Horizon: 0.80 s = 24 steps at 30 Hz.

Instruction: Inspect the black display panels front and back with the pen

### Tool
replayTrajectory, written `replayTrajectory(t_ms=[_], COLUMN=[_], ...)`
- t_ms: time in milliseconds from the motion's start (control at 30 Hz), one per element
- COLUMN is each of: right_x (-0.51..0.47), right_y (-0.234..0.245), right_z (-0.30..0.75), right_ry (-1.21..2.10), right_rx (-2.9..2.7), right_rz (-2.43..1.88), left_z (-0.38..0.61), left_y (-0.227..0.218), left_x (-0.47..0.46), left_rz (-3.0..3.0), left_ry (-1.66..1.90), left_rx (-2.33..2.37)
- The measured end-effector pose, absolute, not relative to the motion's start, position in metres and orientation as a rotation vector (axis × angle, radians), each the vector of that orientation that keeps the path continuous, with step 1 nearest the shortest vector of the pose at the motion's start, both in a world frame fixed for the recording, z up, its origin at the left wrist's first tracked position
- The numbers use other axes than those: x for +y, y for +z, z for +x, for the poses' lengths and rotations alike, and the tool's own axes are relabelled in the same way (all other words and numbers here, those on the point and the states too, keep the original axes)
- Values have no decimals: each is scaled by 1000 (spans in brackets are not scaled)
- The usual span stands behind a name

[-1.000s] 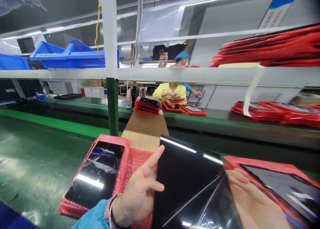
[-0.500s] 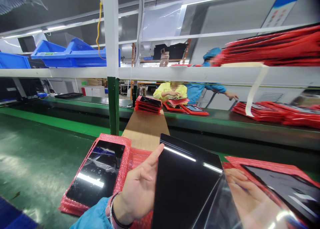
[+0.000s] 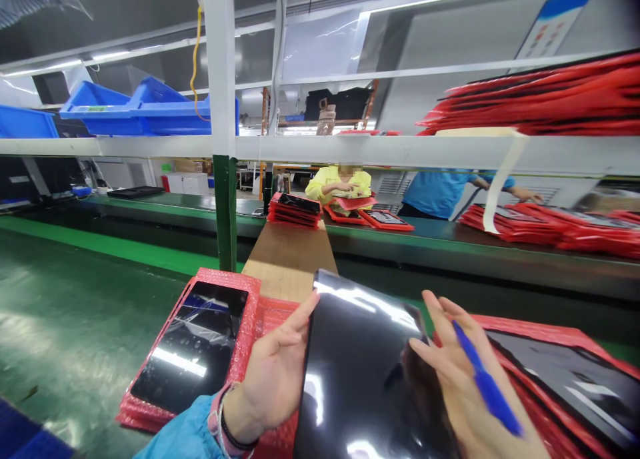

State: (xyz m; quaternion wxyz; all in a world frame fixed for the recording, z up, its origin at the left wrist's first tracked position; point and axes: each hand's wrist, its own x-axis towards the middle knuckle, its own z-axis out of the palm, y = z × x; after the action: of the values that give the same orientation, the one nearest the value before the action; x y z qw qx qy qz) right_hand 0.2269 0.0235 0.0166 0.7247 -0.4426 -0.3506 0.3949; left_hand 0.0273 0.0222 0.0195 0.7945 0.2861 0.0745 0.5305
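A glossy black tablet screen is tilted up in front of me, with bright light reflections on it. My left hand grips its left edge, the index finger stretched up along the side. My right hand is at the right edge, thumb tip against the front and fingers spread upward. A slim blue pen-like tool lies across that hand, tucked in it; its exact kind is unclear. To the left, another black screen lies on pink bubble-wrap sleeves.
At right, a dark-framed panel lies on red sleeves. A wooden board leads to a stack of red-wrapped panels. Beyond, one person in yellow and another in blue work. A shelf beam crosses overhead, with blue bins.
The clear film seen at lower right no longer shows as a separate sheet. My right hand now appears at the screen's edge with the blue tool visible. The person in blue has shifted right.
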Motion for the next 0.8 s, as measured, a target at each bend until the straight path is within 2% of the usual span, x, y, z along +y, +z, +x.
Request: replayTrajectory(t_ms=[100, 233, 433, 633, 800], right_x=[40, 78, 123, 130, 96], right_y=[-5, -49, -96, -101, -94], right_z=[226, 217, 186, 163, 209], right_ry=[1023, 1000, 941, 730, 448], right_rx=[-827, -879, -1058, -1332, -1511], right_rz=[-984, -964, -1087, -1238, -1336], left_z=[22, 6, -29, -37, -46], left_y=[12, -8, -41, -42, -37], left_x=[28, 40, 46, 45, 57], left_rz=[628, 672, 695, 742, 808], left_ry=[1162, 1215, 1143, 1041, 928], left_rx=[363, 717, 992, 1172, 1227])
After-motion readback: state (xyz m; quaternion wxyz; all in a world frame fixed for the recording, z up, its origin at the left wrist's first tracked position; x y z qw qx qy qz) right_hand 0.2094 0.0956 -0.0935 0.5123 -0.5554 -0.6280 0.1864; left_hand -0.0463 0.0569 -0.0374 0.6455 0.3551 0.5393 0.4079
